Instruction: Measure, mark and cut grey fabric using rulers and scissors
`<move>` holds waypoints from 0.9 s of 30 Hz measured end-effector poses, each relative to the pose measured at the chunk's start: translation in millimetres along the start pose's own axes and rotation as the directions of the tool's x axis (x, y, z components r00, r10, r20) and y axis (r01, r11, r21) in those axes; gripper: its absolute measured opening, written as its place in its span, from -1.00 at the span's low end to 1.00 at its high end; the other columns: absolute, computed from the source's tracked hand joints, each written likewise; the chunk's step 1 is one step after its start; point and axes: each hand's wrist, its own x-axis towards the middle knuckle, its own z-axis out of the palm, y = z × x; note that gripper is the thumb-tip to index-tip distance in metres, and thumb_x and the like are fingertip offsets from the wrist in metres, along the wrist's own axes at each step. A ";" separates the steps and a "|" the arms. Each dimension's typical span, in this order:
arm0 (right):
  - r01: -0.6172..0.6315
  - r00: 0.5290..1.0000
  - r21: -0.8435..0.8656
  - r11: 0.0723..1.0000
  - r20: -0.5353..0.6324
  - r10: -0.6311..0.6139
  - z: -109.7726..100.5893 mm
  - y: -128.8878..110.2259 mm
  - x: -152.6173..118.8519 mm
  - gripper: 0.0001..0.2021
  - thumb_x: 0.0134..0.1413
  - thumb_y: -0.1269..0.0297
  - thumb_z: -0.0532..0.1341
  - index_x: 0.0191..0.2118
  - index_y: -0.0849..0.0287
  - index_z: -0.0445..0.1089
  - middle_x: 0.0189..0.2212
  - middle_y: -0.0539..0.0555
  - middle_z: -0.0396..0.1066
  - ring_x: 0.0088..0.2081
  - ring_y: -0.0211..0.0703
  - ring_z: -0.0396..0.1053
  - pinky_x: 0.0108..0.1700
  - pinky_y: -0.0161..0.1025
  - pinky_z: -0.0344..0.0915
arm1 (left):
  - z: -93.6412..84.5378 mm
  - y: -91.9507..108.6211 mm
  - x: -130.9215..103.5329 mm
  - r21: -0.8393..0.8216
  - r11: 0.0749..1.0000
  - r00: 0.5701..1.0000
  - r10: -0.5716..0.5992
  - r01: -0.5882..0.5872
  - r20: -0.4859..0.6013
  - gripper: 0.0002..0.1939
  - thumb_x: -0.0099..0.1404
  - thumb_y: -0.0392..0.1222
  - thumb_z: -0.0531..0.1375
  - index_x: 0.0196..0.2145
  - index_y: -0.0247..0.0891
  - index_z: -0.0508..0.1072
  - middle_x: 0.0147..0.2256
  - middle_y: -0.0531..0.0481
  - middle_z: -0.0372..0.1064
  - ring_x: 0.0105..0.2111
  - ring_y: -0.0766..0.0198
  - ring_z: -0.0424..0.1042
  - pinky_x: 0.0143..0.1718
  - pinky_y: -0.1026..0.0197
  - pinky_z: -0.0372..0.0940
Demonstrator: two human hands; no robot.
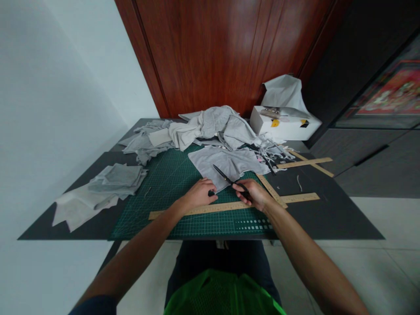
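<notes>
My right hand (253, 193) is closed round the handles of black scissors (226, 178). Their blades point up and left, over a grey piece of cloth (210, 159) that lies spread on the green cutting mat (167, 175). My left hand (199, 194) rests just left of the cloth's near corner. Its fingers are bent, with a dark gap between them and the thumb, and I see nothing held there. Beneath both hands a long wooden ruler (226, 206) runs across the mat.
Behind the cloth is a heap of grey and cream fabric (216, 122). Folded cloth pieces (114, 179) lie at the left. To the right are more wooden rulers (305, 162), thread scraps (299, 183) and a white box (285, 124). The dark table (341, 218) meets a wall at left.
</notes>
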 end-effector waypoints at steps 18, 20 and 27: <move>-0.023 1.000 0.052 0.998 0.017 0.022 3.6 2.5 -7.5 -0.66 0.01 -0.01 0.38 -0.39 0.14 0.34 -0.60 -0.05 0.36 -0.69 -0.32 0.19 -0.72 -0.33 -0.04 | -18.4 -27.0 25.6 0.042 0.987 0.979 -0.150 0.157 -0.139 -0.65 0.51 -0.21 0.07 -0.35 -0.21 0.61 -0.28 -0.10 0.60 -0.16 0.12 0.55 0.09 0.05 0.41; -0.031 0.999 0.052 0.998 -0.007 0.032 4.4 2.0 -5.4 -0.68 0.03 0.00 0.37 -0.41 0.14 0.33 -0.61 -0.05 0.35 -0.69 -0.32 0.18 -0.72 -0.33 -0.06 | -22.9 -33.6 39.4 0.103 0.980 0.981 -0.161 0.173 -0.110 -0.75 0.46 -0.18 0.15 -0.12 -0.20 0.66 -0.04 -0.13 0.62 0.04 0.08 0.54 0.24 0.03 0.34; 0.004 0.992 -0.001 1.000 -0.127 -0.004 -16.1 4.4 0.1 -0.65 0.10 -0.01 0.28 -0.52 0.11 0.28 -0.71 -0.07 0.24 -0.73 -0.35 0.07 -0.72 -0.35 -0.11 | -24.6 -56.9 74.9 0.251 0.936 0.934 -0.299 0.247 0.195 -0.18 0.34 0.25 0.29 0.45 -0.05 0.28 0.54 -0.19 -0.04 0.53 -0.22 -0.07 0.49 -0.33 -0.13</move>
